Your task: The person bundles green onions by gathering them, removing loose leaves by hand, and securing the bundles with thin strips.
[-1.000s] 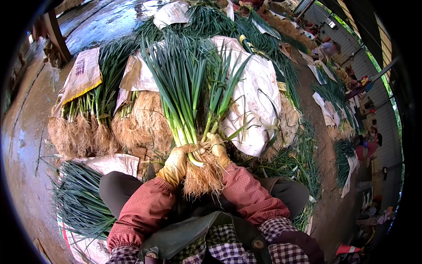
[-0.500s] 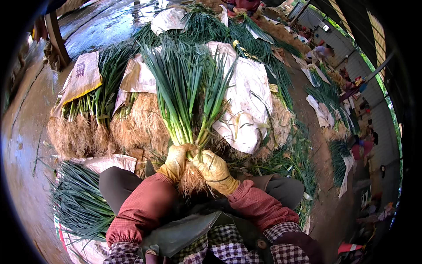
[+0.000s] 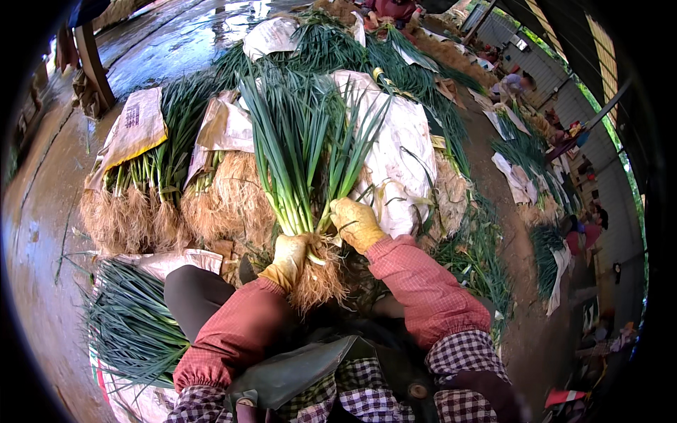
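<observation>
Two hands here, both in yellow gloves. The left hand (image 3: 287, 259) has its fingers wrapped tight around the base of one fat bunch of green onions (image 3: 300, 176), right above the roots. The right hand (image 3: 358, 223) is a bit higher, fingers curled closed on stalks at the bunch's right side; the glove hides how many. The bunch sits in front of the lap, leaves pointing away, one shaggy clump of tan roots (image 3: 317, 282) hanging below the left hand. Couldn't count the individual stalks, way too many overlapping.

Two red sleeves (image 3: 430, 289) run back to a checked shirt (image 3: 374, 391) and one dark green apron (image 3: 293, 377).

Further out, one pile of greens (image 3: 134, 317) lies at lower left on a pale sack (image 3: 180, 261). Past the hands I count three more big sacks draped over onions: one with a yellow edge (image 3: 134, 130), a beige one (image 3: 226, 123) next to it and a big white one (image 3: 398, 158) to the right. Roots stick out from under all three. Loose leaves (image 3: 469, 275) litter the ground off to the right. Beyond that: a fourth draped sack (image 3: 271, 37) up top, one post (image 3: 95, 63) at upper left.
</observation>
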`<state>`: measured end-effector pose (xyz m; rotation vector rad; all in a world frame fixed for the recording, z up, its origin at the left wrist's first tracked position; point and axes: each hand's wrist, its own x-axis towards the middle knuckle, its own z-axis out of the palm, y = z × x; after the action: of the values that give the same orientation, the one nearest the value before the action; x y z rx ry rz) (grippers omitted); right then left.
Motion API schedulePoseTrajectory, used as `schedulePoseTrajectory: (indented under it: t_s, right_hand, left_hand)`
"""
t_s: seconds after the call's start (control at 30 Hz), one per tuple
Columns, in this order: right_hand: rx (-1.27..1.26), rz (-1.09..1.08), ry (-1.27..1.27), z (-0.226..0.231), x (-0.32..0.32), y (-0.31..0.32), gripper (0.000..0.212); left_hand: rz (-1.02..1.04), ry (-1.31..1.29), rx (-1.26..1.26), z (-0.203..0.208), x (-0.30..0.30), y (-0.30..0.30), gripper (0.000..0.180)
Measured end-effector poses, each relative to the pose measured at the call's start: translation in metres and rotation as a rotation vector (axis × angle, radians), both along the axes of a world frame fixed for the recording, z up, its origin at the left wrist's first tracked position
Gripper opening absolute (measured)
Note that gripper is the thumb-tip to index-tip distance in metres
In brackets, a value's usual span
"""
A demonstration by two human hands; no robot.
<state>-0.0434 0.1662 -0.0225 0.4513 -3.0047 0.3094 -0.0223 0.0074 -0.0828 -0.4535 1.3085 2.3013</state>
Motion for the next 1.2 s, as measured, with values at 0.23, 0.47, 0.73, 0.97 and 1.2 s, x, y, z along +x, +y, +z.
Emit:
schedulePoseTrajectory:
  t_s: [0.23, 0.47, 0.73, 0.97, 1.2]
  right_hand:
    - [-0.282, 0.046, -0.482, 0.099, 0.099, 0.024, 0.012]
    - [-1.229, -0.261, -0.603, -0.016, 0.053, 0.094, 0.033]
    - [-1.969, -0.244, -0.494, -0.049, 0.002, 0.027, 0.018]
    - [-2.448, -0.346, -0.668, -0.068, 0.008, 0.02, 0.02]
    - [-1.918, -0.667, -0.967, -0.107, 0.018, 0.021, 0.027]
  left_hand:
    - [-0.018, -0.017, -0.01, 0.018, 0.004, -0.001, 0.013]
    - [-0.212, -0.309, 0.728, 0.046, 0.005, -0.006, 0.028]
    - [-0.247, -0.333, 0.616, 0.023, 0.015, -0.014, 0.033]
    - [-0.252, -0.345, 0.515, 0.025, 0.011, -0.011, 0.022]
    - [-0.22, -0.339, 0.446, 0.031, 0.01, -0.007, 0.024]
